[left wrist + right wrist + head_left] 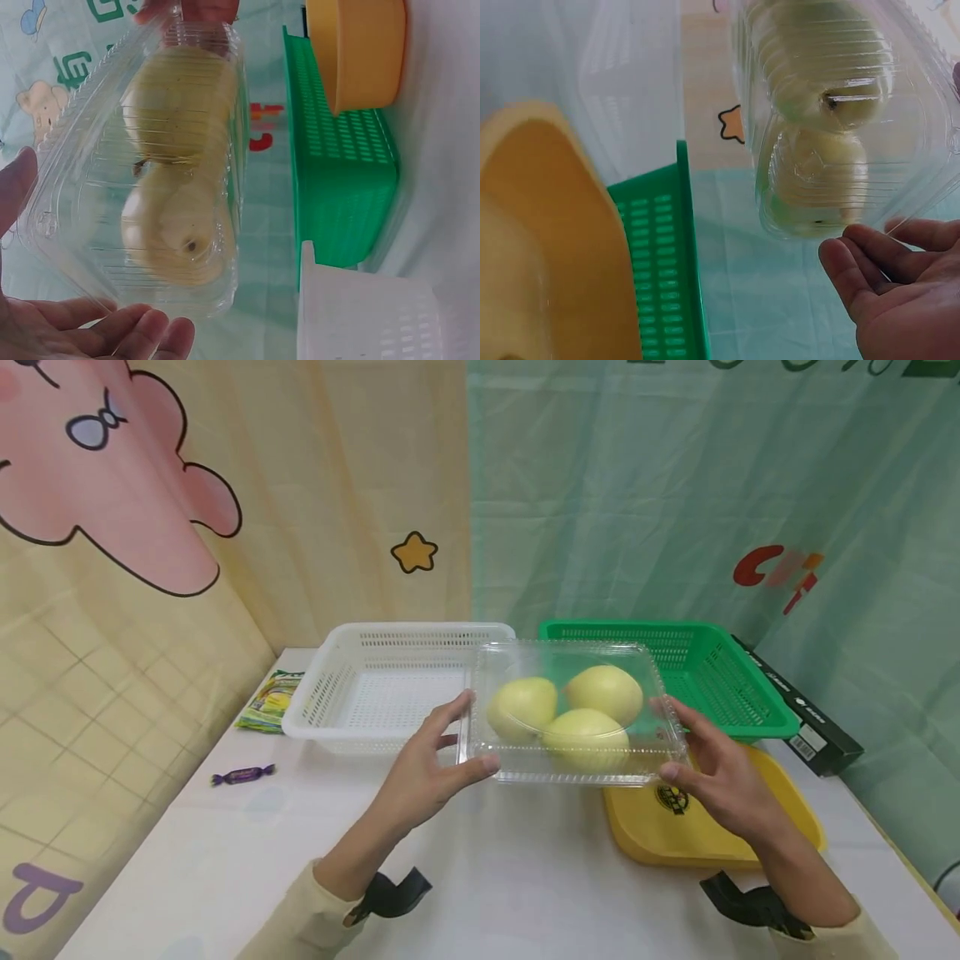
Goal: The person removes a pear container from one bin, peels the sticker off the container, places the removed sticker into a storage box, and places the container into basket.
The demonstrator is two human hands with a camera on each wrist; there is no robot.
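Both hands hold a clear plastic clamshell box (558, 662) up above the table. Three pale yellow pears (585, 735) sit inside it. My left hand (420, 770) grips the box's left end, with the thumb at the near corner and fingers along the side and underneath. At the opposite end, my right hand (718, 770) holds the right side, thumb at the near corner. In the left wrist view the box (82, 202) appears closed, with pears (176, 225) showing through its ridged wall. The right wrist view shows fingertips (840, 262) against the box's lower edge.
Behind the box stand a white basket (315, 697) and a green basket (750, 693). A yellow container (720, 831) lies under the right hand. A black box (813, 722) leans at right. At left are a purple wrapped candy (243, 775) and a green-yellow packet (272, 702).
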